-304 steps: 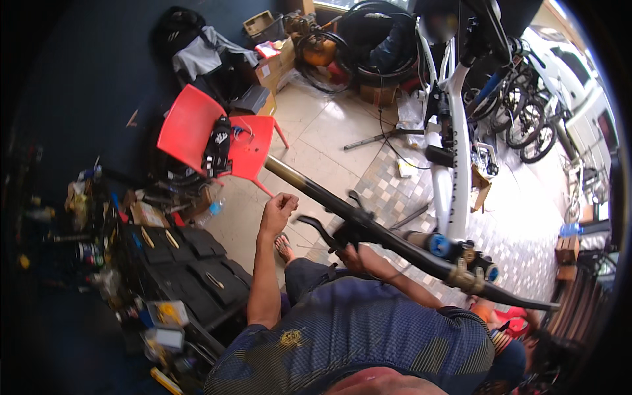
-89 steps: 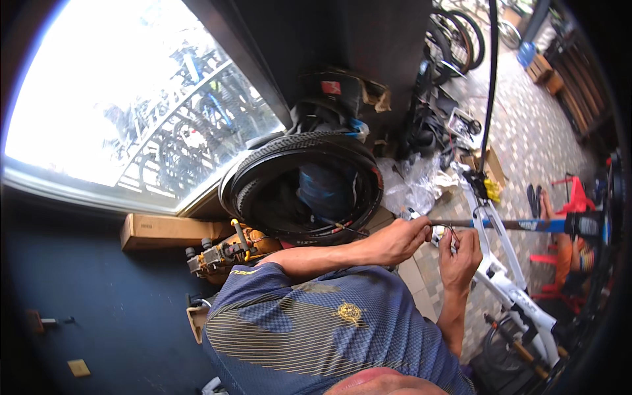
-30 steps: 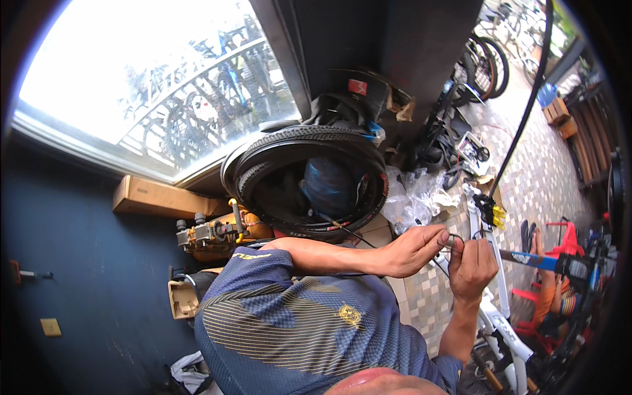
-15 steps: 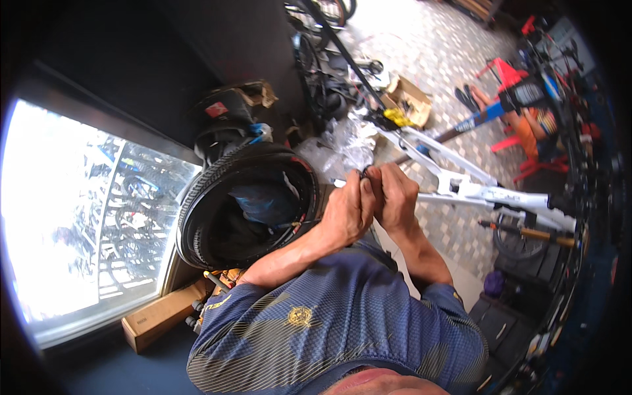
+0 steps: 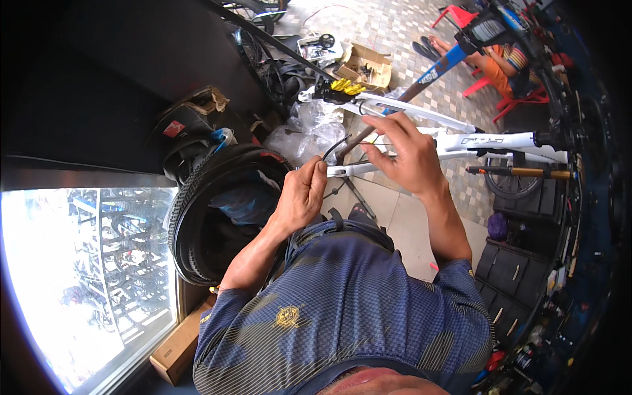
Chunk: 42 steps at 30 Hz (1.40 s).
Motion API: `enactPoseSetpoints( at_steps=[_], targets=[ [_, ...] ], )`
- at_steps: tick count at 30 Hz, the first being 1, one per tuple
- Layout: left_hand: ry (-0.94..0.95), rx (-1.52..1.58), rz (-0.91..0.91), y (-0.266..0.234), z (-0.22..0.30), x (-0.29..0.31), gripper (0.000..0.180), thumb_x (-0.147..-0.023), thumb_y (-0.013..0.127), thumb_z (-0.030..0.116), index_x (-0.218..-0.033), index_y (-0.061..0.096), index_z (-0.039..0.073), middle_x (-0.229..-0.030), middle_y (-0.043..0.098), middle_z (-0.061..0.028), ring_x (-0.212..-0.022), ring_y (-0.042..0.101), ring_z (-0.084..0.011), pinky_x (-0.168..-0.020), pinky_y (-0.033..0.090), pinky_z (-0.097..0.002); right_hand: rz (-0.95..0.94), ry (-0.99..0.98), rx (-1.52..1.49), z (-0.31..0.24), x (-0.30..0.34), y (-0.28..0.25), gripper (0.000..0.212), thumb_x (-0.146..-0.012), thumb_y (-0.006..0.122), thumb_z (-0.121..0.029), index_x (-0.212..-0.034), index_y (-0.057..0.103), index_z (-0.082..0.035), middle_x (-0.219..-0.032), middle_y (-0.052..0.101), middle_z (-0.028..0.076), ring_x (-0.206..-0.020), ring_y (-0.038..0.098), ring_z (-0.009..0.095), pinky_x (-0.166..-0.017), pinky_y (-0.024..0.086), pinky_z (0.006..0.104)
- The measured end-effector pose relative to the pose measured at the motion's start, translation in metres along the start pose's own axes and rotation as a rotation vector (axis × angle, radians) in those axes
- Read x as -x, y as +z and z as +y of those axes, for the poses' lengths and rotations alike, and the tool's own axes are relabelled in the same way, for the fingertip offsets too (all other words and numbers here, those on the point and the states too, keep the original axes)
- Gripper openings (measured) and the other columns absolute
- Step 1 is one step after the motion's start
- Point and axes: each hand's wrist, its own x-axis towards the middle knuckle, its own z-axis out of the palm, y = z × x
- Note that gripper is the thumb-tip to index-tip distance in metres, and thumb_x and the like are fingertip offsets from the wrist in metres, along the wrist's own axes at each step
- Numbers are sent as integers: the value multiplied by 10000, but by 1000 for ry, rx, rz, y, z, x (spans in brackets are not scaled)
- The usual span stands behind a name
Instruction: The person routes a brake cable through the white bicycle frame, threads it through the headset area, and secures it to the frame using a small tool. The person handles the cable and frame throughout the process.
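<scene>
My left hand [image 5: 303, 191] is closed around a short black cable [image 5: 334, 149], whose free end sticks up past the fingers. Opposite it, my right hand [image 5: 409, 153] is raised with thumb and forefinger apart. A thin wire seems to run from the cable toward its palm; whether any finger grips it is unclear. Behind both hands lies a white bicycle frame [image 5: 503, 141], its tubes stretching to the right. Yellow pieces [image 5: 347, 86] sit at the frame's far left end, near a dark curved line by my right fingertips.
Black tyres [image 5: 181, 227] are stacked at my left, beside a bright window [image 5: 85, 276]. Beyond the frame are clear plastic wrap [image 5: 309, 128] and an opened cardboard box [image 5: 375, 62]. Another person [image 5: 513, 64] sits by red stools at the far right. A blue-and-brown pole [image 5: 440, 68] slants behind the frame.
My hands were together and have moved apart, the left one to the left, the right one upward with its fingers spread. The black cable now shows between them. The view has shifted.
</scene>
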Motion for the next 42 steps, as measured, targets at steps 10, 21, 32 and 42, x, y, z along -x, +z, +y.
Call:
enactPoseSetpoints(
  at_steps=[10, 21, 32, 42],
  targets=[
    [19, -47, -85, 4, 10, 1, 311, -1106, 466, 210, -905, 508, -24, -604, 457, -175, -509, 407, -270, -530, 384, -415, -101, -280, 306, -1, -5, 4, 191, -863, 744, -258, -818, 618, -122, -786, 561, 7, -631, 637, 158, -513, 508, 321],
    [-51, 80, -132, 13, -2, 7, 425, -1135, 382, 308, -854, 506, 14, -623, 484, -5, -550, 480, -72, -526, 424, -280, -27, -292, 141, -3, 4, 18, 192, -857, 725, -216, -789, 591, -97, -708, 491, 22, -599, 596, 178, -489, 498, 327],
    [5, 60, -135, 20, -7, 9, 403, -1131, 387, 293, -941, 550, -23, -667, 532, -24, -601, 552, -102, -617, 542, -295, 81, -201, 97, -7, 19, 38, 238, -896, 696, -146, -749, 539, -47, -653, 481, 55, -495, 538, 201, -441, 453, 341],
    [45, 58, -78, 33, 5, 5, 423, -1135, 376, 276, -921, 574, -31, -647, 555, -54, -579, 526, -121, -538, 430, -305, 142, -122, 64, -6, 29, 46, 280, -935, 687, -143, -743, 506, -50, -645, 464, 65, -489, 534, 214, -440, 434, 363]
  ],
)
